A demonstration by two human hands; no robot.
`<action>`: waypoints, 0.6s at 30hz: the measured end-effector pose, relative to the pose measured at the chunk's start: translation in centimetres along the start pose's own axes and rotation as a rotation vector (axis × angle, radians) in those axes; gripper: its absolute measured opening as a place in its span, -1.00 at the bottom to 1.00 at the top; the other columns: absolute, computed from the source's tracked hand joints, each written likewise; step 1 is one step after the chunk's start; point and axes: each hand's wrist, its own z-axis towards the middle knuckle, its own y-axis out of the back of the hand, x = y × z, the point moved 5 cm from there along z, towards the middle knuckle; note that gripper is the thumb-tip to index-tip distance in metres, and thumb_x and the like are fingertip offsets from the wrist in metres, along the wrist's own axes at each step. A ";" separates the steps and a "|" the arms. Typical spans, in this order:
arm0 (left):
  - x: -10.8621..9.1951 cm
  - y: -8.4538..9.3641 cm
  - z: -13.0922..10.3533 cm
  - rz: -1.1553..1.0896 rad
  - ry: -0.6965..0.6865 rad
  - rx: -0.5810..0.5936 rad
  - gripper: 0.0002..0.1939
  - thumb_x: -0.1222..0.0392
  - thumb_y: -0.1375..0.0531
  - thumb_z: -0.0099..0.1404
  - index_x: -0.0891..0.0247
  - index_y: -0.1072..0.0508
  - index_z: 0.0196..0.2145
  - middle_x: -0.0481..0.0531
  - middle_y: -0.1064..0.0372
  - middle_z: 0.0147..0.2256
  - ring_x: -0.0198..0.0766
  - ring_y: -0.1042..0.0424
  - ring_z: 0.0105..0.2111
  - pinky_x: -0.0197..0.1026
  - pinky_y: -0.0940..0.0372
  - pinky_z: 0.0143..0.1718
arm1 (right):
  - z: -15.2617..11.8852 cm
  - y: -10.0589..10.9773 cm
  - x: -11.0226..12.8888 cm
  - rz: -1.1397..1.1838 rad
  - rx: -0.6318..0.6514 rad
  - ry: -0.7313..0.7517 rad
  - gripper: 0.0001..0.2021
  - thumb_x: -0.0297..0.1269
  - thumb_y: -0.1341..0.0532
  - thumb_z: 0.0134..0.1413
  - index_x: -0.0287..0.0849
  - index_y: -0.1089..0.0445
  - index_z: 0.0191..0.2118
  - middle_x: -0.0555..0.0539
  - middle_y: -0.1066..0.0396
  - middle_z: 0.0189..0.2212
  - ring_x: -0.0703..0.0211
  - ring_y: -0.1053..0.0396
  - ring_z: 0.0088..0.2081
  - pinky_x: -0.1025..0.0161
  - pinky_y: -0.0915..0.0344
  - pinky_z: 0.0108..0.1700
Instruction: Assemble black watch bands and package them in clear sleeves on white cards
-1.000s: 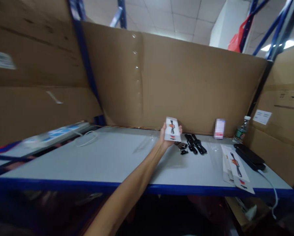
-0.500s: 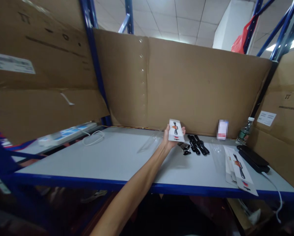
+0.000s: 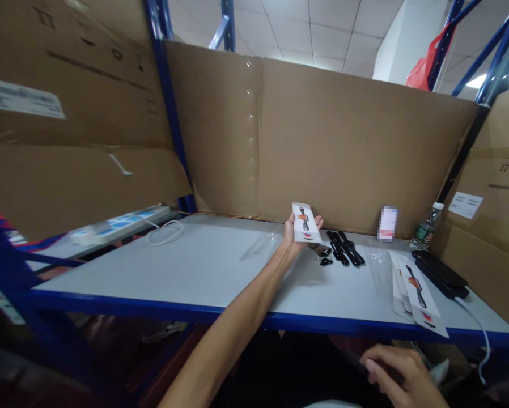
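Note:
My left hand (image 3: pixel 289 231) holds a white printed packaging card (image 3: pixel 307 222) above the back of the table, thumb at its left edge and fingertips showing past its right edge. The card bears a picture of a black-handled tool. Just right of that hand lie several black plastic handle-like pieces (image 3: pixel 346 248) and some small shiny black parts (image 3: pixel 325 256). Low at the right, in front of the table edge, my right hand (image 3: pixel 401 371) is loosely closed, thumb and forefinger close together, with nothing visible in it. More printed cards (image 3: pixel 420 294) lie fanned near the right front edge.
A clear plastic sleeve (image 3: pixel 261 243) lies left of the held card, another (image 3: pixel 377 263) to the right. A black case (image 3: pixel 439 273) with a white cable, a bottle (image 3: pixel 427 228) and a power strip (image 3: pixel 118 225) flank the table (image 3: pixel 173 275). Cardboard walls (image 3: pixel 343 141) enclose it.
My right hand has come into view at the bottom right. My left hand still holds the card in about the same place; the view has shifted slightly.

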 end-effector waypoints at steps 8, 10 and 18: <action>0.0 1.3 0.4 0.015 0.004 -0.067 -0.45 -0.14 0.05 0.46 0.29 -0.35 0.17 0.21 -0.52 -0.22 0.02 -0.56 -0.18 0.03 -0.46 -0.17 | 3.5 -5.7 1.8 0.127 0.161 -0.068 -0.67 -0.15 -0.10 0.29 -0.16 -0.57 -0.32 -0.03 -0.48 -0.55 0.22 -0.37 -0.52 0.34 -0.21 -0.46; 0.0 1.4 0.4 0.019 0.001 -0.051 -0.46 -0.14 0.04 0.45 0.28 -0.37 0.15 0.19 -0.52 -0.25 0.01 -0.56 -0.20 0.01 -0.46 -0.18 | 3.3 -6.3 1.7 0.094 0.156 -0.032 -0.69 -0.17 -0.13 0.28 -0.14 -0.57 -0.35 -0.03 -0.48 -0.56 0.20 -0.39 -0.49 0.32 -0.23 -0.41; 0.1 1.7 0.5 0.044 0.036 -0.083 -0.39 -0.20 0.07 0.45 0.31 -0.34 0.19 0.27 -0.51 -0.15 0.00 -0.55 -0.23 0.02 -0.45 -0.19 | -0.2 0.4 -1.5 0.160 -0.058 -0.170 -0.53 0.17 -0.15 0.20 -0.11 -0.62 -0.25 -0.06 -0.43 -0.59 0.14 -0.39 -0.53 0.28 -0.32 -0.47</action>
